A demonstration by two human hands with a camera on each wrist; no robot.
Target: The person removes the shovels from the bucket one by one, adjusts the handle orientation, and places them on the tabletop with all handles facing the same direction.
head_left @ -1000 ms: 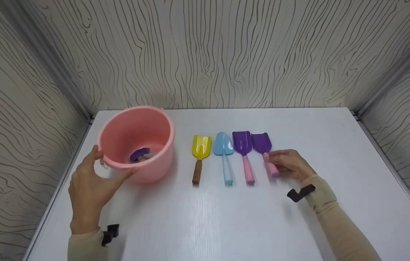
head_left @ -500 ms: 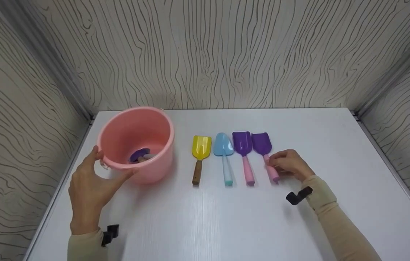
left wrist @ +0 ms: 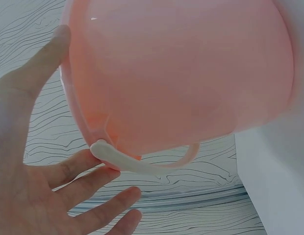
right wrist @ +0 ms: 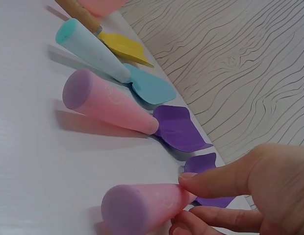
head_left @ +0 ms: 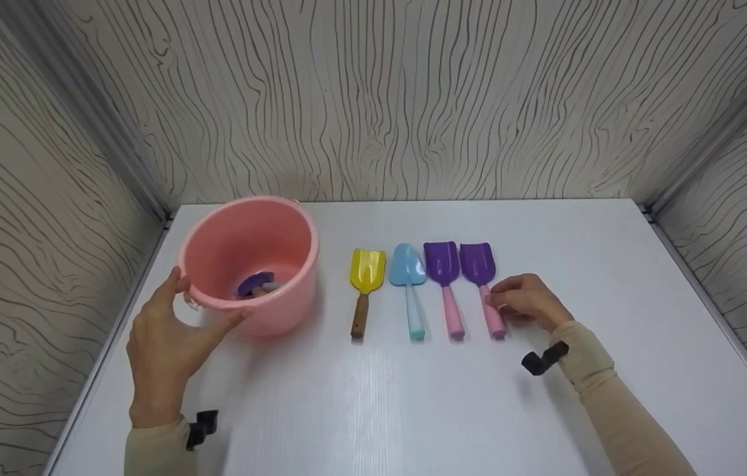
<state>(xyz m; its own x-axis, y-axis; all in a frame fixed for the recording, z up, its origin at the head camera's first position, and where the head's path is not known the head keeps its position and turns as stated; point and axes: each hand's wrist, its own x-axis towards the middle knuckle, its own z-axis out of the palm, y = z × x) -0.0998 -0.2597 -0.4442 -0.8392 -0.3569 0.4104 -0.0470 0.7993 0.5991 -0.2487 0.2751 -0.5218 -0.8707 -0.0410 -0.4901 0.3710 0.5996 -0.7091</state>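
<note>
My right hand point(head_left: 529, 301) pinches the pink handle of the rightmost purple toy shovel point(head_left: 477, 263) between thumb and fingers. In the right wrist view, the thumb lies on top of that handle point(right wrist: 152, 203). This shovel lies beside a second purple shovel point(head_left: 441, 262), nearly parallel, blades pointing to the back wall. A light-blue shovel point(head_left: 406, 264) and a yellow shovel point(head_left: 367, 269) with a brown handle continue the row leftward. At the left, a pink bucket point(head_left: 297, 301) stands on the table. My left hand point(head_left: 165, 350) touches its rim with spread, fairly straight thumb and fingers.
Inside the bucket lies a purple-bladed tool point(head_left: 254, 283), partly hidden by the near wall. A white bail handle point(left wrist: 137, 164) hangs at the bucket's side. Wood-grain panels point(head_left: 373, 99) enclose the white table point(head_left: 373, 410) at the back and both sides.
The right hand has turned the rightmost purple shovel, its handle end coming slightly nearer and leftward, so it lines up with its neighbour. The left hand and bucket stay put.
</note>
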